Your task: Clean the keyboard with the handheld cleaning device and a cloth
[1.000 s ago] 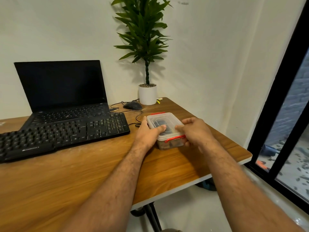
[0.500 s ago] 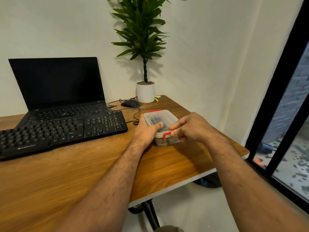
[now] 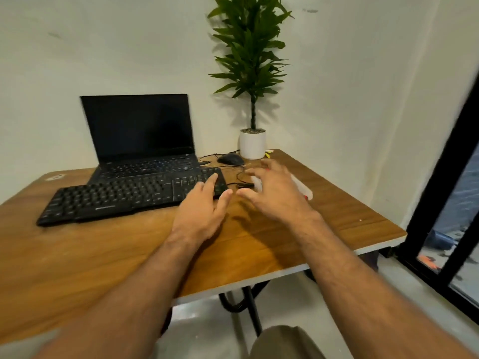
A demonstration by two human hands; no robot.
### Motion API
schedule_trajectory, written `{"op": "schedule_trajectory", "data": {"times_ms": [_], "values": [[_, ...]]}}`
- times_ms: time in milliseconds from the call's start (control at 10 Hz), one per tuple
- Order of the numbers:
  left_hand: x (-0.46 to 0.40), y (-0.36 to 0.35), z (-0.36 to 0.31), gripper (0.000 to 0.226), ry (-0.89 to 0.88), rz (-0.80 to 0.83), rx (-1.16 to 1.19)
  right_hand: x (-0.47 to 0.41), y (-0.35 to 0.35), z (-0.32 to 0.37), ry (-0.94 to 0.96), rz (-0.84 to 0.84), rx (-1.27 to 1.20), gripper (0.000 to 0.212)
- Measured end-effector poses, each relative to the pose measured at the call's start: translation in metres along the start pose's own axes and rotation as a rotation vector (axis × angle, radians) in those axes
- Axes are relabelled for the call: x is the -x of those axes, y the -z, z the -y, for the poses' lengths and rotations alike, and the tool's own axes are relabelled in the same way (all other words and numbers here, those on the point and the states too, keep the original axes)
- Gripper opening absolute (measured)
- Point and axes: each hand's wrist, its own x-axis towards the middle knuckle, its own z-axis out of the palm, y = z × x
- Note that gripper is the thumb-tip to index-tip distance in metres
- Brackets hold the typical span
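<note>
Two bare hands are held above the wooden desk, both with fingers spread and nothing gripped. The left hand is seen with its fingertips over the right end of the black keyboard; whether the keys are touched cannot be told. The right hand is blurred and is raised just beside the left, its fingers splayed wide. Behind and partly hidden by the right hand, a clear plastic container with a red clip is seen on the desk, to the right of the keyboard; its contents cannot be made out. The keyboard is laid across the front of an open laptop with a dark screen. Further back, a black mouse is placed beside a potted plant in a white pot at the far corner, and a thin cable is trailed between mouse and keyboard.
</note>
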Motion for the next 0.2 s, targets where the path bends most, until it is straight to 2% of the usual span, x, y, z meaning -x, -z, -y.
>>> {"op": "schedule_trajectory", "data": {"times_ms": [100,200], "values": [[0.02,0.039,0.052,0.081,-0.082,-0.088,-0.284,-0.01,-0.038,0.021,0.047,0.076,0.087,0.071],[0.026,0.064,0.104,0.095,-0.034,-0.18,-0.399,-0.024,-0.072,0.032,0.065,0.13,0.174,0.084]]}}
